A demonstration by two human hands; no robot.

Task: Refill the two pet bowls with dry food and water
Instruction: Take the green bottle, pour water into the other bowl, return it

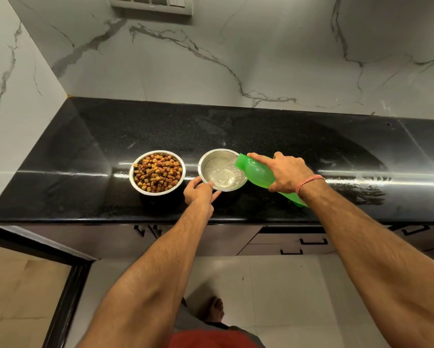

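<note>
**Water pouring into one of two steel bowls**

Two bowls sit side by side on a black counter (85,146). The kibble bowl (157,172) is full. The left hand (200,193) pinches the water bowl (222,170) rim; the right hand (285,175), fingers wrapped, tilts one green bottle (257,172) over it.

Two bare forearms reach forward from the bottom of the view. The left hand (200,193) has its fingers curled, pinching a bowl's near rim. The right hand (283,174), a pink thread band at its wrist, grips a tilted bottle from above, forefinger stretched along it.
</note>
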